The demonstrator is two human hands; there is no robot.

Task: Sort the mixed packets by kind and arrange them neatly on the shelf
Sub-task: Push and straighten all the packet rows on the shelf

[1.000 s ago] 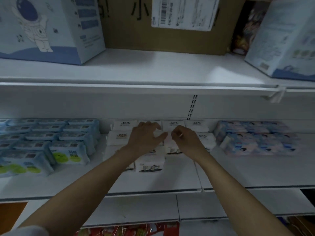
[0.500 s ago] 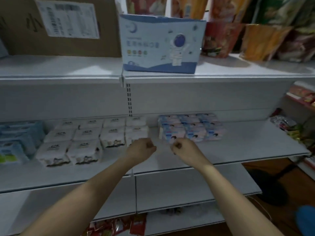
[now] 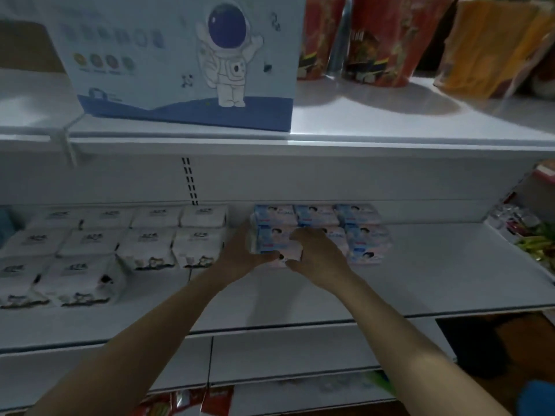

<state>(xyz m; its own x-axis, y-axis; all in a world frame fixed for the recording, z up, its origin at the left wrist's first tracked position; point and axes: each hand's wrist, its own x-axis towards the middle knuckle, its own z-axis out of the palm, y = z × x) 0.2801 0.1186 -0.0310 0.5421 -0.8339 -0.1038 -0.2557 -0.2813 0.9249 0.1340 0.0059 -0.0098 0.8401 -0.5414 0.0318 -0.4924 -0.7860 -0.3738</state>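
My left hand (image 3: 240,259) and right hand (image 3: 315,256) both hold a pink and blue packet (image 3: 277,241). The white packets (image 3: 144,235) already sit in neat rows, so I think little is left.

Two bare forearms are showing, one per side, each running up from the bottom edge to its hand. Left hand (image 3: 240,259) and right hand (image 3: 318,259) are both bare: gloves, rings, watches and bands are not showing. Sleeves are not showing either; each arm is bare from the hand back to the frame edge. Light is dim, so fine detail on fingers and nails is too blurred to tell. The rest of the person's body is falling outside the view behind the hands.
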